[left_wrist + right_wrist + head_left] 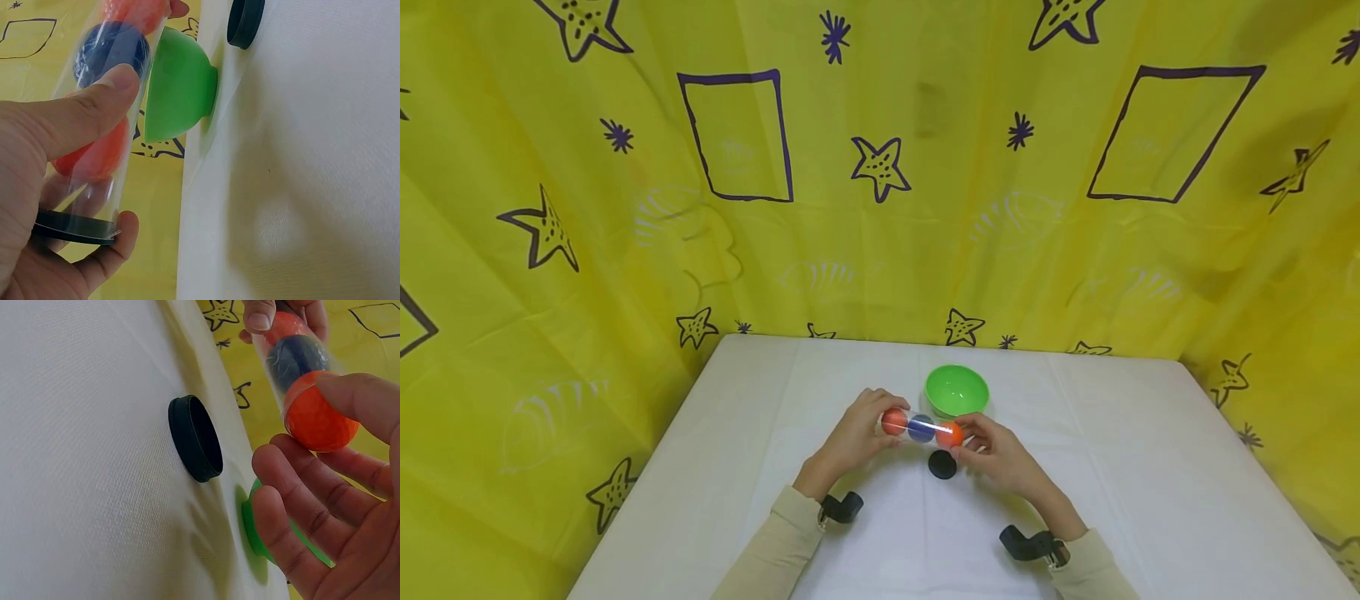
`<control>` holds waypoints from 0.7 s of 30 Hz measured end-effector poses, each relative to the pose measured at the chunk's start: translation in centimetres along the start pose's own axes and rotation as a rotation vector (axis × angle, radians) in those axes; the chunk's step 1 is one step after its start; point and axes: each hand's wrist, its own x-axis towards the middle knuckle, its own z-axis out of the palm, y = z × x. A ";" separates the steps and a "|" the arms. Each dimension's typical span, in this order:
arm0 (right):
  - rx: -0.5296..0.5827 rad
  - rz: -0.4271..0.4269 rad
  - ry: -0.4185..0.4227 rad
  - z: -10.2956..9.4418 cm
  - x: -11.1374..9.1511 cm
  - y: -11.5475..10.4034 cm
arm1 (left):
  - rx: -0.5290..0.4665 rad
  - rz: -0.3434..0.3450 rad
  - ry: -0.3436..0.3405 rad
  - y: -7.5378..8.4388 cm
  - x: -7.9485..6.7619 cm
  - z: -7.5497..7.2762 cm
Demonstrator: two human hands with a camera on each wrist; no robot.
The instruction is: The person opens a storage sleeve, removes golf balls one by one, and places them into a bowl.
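My left hand [856, 429] holds a clear plastic tube [100, 203] by its black-capped end [75, 226], thumb along the side. Three balls sit in a row in it: a red-orange ball [894, 422], a dark blue ball [921, 428] and an orange ball [322, 419]. The orange one bulges partly out of the uncapped mouth. There my right hand [1003, 457] pinches it, thumb on one side and fingers on the other. A loose black cap [195, 439] lies on the table below the tube.
Just behind the tube stands a green bowl [957, 392] on the white-covered table [850, 367]. A yellow curtain [865, 242] with printed stars hangs at the back and sides. Both wrists carry black camera mounts.
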 end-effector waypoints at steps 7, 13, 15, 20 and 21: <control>0.010 -0.001 0.003 0.0 0.0 0.0 | 0.012 0.025 0.012 -0.1 0.0 0.0; 0.027 0.006 -0.001 -0.2 -0.2 -0.1 | 0.008 0.011 0.014 -0.4 0.1 0.1; 0.028 0.010 0.000 -0.2 -0.2 -0.2 | 0.012 0.012 0.016 -0.5 0.1 0.1; 0.051 0.012 0.002 -0.1 -0.2 -0.4 | -0.007 0.027 0.015 -0.4 0.1 0.1; 0.055 0.011 0.003 -0.1 -0.2 -0.4 | -0.008 0.030 0.014 -0.4 0.1 0.1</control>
